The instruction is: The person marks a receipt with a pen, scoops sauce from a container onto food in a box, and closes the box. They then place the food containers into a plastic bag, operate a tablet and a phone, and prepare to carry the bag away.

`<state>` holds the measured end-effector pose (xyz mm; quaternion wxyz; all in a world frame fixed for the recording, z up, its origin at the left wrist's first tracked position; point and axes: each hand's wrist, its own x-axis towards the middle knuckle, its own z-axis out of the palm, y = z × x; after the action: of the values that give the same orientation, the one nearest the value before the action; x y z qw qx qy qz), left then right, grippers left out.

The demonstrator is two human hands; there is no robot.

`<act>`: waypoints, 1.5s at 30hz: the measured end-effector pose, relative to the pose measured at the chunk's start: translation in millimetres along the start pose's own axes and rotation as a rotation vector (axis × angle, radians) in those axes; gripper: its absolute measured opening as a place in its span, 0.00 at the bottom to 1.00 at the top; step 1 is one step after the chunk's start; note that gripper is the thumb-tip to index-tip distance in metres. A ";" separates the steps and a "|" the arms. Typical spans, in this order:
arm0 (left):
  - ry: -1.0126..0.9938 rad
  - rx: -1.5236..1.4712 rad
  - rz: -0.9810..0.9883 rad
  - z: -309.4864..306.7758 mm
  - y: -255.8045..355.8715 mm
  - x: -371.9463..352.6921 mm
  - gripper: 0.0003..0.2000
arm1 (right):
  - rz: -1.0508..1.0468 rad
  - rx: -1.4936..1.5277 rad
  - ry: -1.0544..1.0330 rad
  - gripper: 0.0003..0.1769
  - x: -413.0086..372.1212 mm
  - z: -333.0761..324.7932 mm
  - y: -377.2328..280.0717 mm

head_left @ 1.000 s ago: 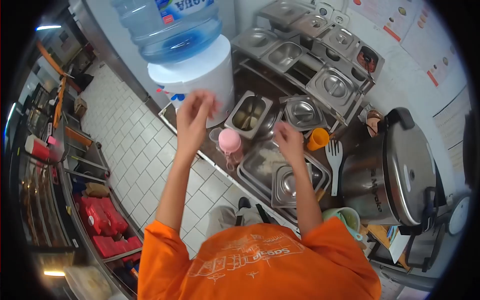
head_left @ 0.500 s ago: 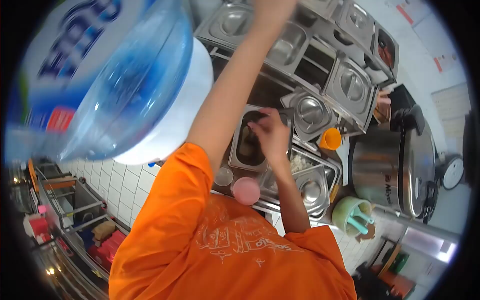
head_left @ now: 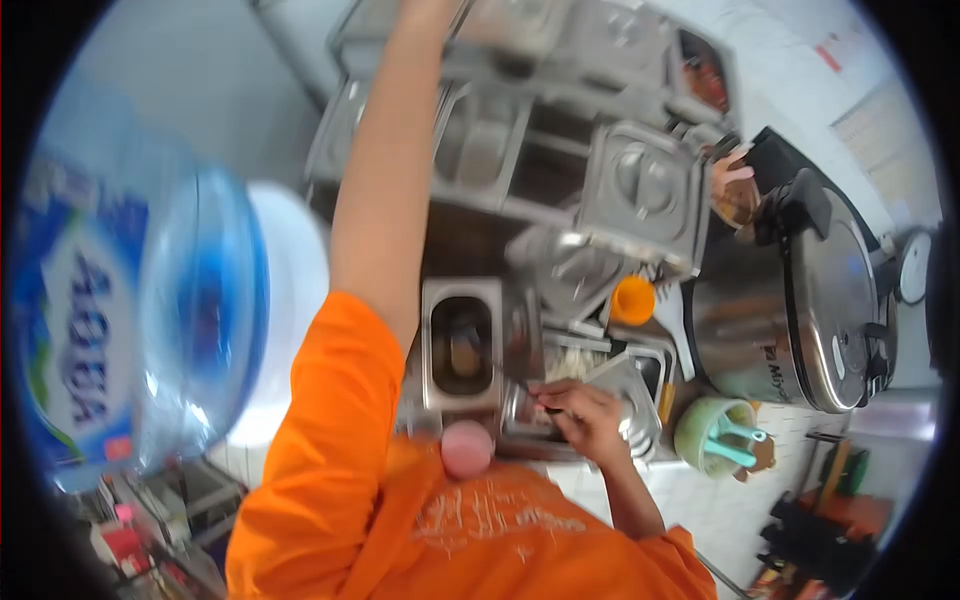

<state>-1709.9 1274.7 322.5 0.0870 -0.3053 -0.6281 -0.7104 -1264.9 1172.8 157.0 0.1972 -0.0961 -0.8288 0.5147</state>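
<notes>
The right hand (head_left: 585,415) pinches 1 thin utensil (head_left: 520,384); the deep pan (head_left: 433,392) lies up and left of it. Left hand out of view, grip cannot be told.

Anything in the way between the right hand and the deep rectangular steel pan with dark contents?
Nothing visible stands between the right hand and the deep rectangular steel pan. A shiny steel tray shows there, seemingly lower. The round pink lid sits off to the side, nearer the shirt.
</notes>
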 end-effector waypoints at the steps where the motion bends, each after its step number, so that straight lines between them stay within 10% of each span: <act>1: -0.011 0.115 0.016 8.3 -7.5 11.1 0.16 | -0.008 -0.038 -0.044 0.07 -8.6 -2.5 12.0; 10: -0.138 0.687 0.303 37.7 -79.5 24.8 0.19 | -0.132 0.215 0.221 0.10 -27.4 -3.9 21.5; 13: -0.245 0.866 0.550 48.0 -59.8 -8.0 0.17 | -0.059 -0.112 0.118 0.08 -38.7 0.7 52.9; 19: -0.439 1.168 0.358 70.6 -48.7 -6.8 0.16 | 0.193 -0.514 -0.122 0.12 -33.1 -4.8 51.7; 25: -0.597 0.793 0.085 46.7 12.0 42.5 0.19 | -0.051 -0.533 -0.085 0.12 -20.2 -11.4 41.4; 45: -0.492 0.983 0.333 19.4 3.8 53.7 0.18 | -0.013 -0.607 -0.019 0.16 -56.5 13.1 74.1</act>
<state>-1744.5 1306.2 355.3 0.1805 -0.4802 -0.8298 -0.2197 -1222.7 1175.2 72.9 0.1548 -0.1405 -0.9472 0.2429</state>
